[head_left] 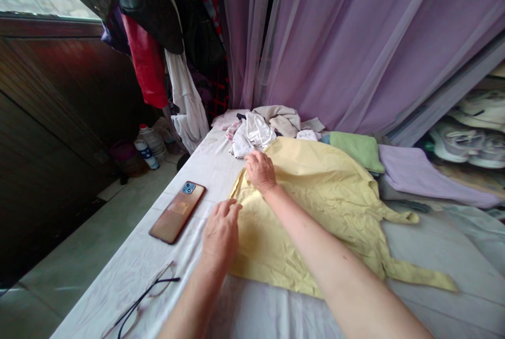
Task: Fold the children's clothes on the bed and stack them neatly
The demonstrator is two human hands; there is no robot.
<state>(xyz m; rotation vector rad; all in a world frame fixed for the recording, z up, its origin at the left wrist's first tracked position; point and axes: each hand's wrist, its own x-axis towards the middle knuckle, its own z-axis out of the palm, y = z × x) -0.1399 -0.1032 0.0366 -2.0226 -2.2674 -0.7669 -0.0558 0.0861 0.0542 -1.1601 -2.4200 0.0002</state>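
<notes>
A pale yellow garment (323, 197) lies spread flat on the white sheet of the bed (189, 255). My right hand (259, 169) rests palm down on its far left edge, fingers curled slightly against the cloth. My left hand (221, 228) lies flat on the near left edge, fingers stretched out toward the fabric. Neither hand grips the cloth.
A brown phone (178, 211) and a pair of glasses (148, 294) lie left of my hands. A heap of white clothes (260, 128) sits behind the garment. Folded green (357, 149) and lilac (418, 173) cloths are at the right. Purple curtains hang behind; bottles (152, 144) stand on the floor.
</notes>
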